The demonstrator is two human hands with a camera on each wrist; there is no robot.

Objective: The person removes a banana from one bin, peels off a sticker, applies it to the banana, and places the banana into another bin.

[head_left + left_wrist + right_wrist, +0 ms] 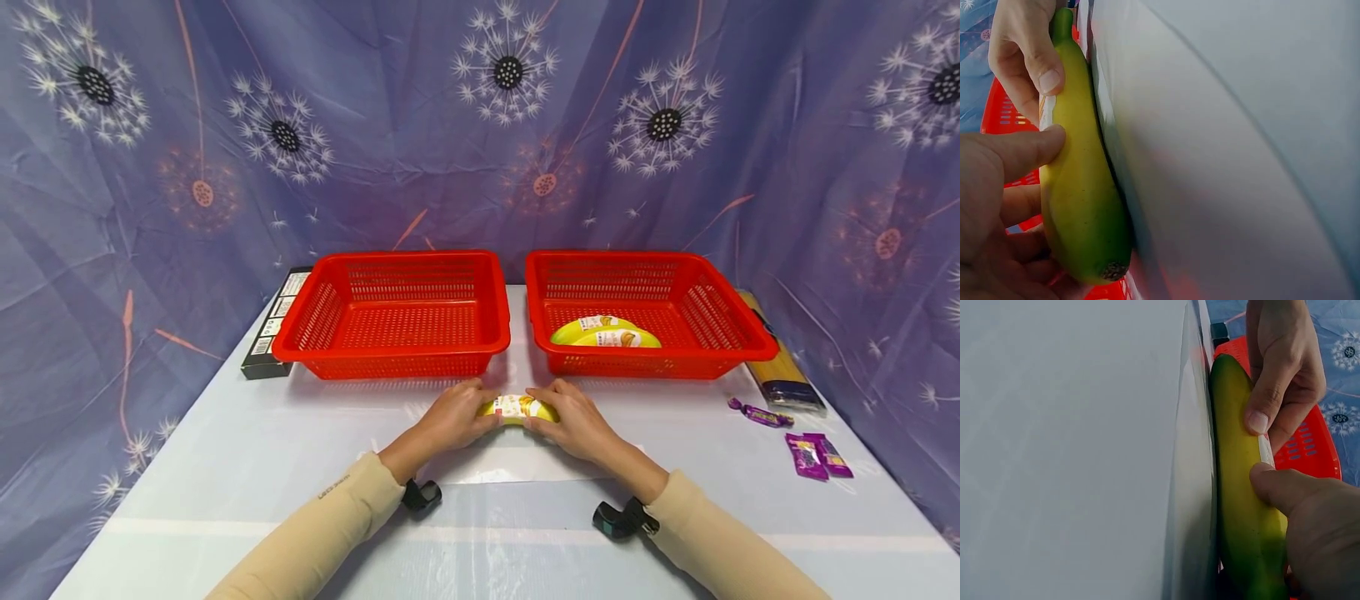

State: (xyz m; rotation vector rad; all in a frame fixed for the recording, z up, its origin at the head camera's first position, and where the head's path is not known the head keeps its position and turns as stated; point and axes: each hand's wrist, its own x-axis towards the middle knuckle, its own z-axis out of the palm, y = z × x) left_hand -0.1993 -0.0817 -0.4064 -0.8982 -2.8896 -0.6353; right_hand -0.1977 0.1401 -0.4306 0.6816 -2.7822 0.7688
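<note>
A yellow-green banana (517,408) with a white printed label lies sideways at the middle of the table, in front of the two red baskets. My left hand (453,417) grips its left part, and my right hand (576,423) holds its right part. Up close in the left wrist view, the banana (1082,169) shows a dark tip at one end, with the left thumb (1035,150) pressed on its side. Both thumbs also touch the banana (1241,469) in the right wrist view. Two more labelled bananas (607,332) lie in the right red basket (652,362).
The left red basket (405,364) stands beside the right one. A black box (266,342) lies left of it. At the right are a pack of spaghetti (787,371), a purple wrapped candy (761,413) and two small purple packets (808,457). A patterned curtain (420,125) hangs behind.
</note>
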